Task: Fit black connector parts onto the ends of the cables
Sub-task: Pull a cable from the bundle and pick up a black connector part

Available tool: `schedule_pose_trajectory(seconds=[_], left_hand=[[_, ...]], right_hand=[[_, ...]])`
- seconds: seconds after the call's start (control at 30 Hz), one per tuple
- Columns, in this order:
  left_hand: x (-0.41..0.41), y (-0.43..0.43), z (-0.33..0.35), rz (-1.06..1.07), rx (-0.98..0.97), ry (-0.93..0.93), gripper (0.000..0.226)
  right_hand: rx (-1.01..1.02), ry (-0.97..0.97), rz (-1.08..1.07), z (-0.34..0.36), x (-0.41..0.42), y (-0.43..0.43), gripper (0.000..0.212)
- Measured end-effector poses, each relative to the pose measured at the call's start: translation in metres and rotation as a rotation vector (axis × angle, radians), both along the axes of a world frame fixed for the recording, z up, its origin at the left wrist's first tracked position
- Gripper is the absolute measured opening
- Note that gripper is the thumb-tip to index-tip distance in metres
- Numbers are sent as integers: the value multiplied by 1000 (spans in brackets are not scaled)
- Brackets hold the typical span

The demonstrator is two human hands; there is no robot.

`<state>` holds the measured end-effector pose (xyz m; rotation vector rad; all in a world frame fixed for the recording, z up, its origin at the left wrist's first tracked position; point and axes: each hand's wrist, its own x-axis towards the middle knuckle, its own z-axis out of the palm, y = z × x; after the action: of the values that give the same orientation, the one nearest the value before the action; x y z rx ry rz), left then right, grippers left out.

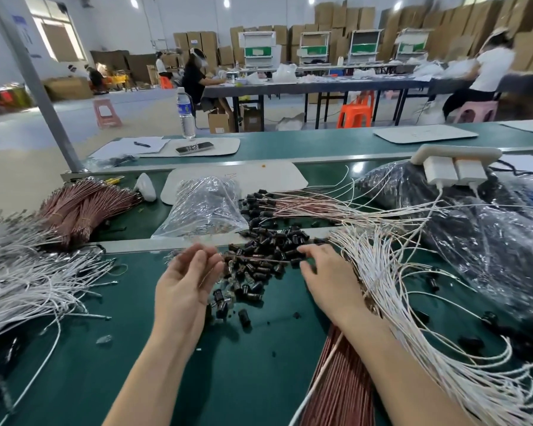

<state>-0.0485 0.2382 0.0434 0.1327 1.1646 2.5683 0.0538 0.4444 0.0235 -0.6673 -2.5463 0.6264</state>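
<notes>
- Head view: your left grip hangs palm-up and loose over the green table with nothing in its palm. Your right grip reaches knuckles-up into the heap of black connector parts between them.
- One thin brown cable lies across the heap from grip to grip. This looks like the cable you are about to fit.
- Risk: stray connectors sit apart from the heap, near your left wrist. A sweep of that forearm could roll them off the table.
- Risk: your right wrist rests on the fan of white cables. Pulling that arm back could drag or tangle the strands and scatter the heap.
- Risk: the brown cable looks slender, so pushing a connector on at an angle could kink its end.
- Hard to make out: your right fingertips are buried among the connectors, so you cannot tell whether they pinch a part, the cable or nothing.
- Hard to make out: blur hides whether your left fingertips touch the cable's end.
- Cut off: the brown cable bundle under your right forearm runs out of the bottom edge.
</notes>
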Motion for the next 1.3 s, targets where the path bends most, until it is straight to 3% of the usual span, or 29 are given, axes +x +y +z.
schedule_pose_trajectory(seconds=[0.13,0.33,0.4,0.5,0.6,1.3], left_hand=[[-3,-1,-10,26,7,8,14],[1,2,-13,56,-45,82,19],[2,1,-14,69,-53,81,16],[2,1,-14,85,-50,72,15],[1,3,-14,98,-34,58,10],[1,4,-15,125,-9,52,9]], right_hand=[[213,-158,-21,-7,-10,-1,33],[237,-105,3,-6,-7,-3,18],[175,-23,51,-3,-2,-4,18],[-82,202,103,4,5,-13,20],[-146,283,120,1,13,-24,28],[-147,266,181,-6,17,-29,26]])
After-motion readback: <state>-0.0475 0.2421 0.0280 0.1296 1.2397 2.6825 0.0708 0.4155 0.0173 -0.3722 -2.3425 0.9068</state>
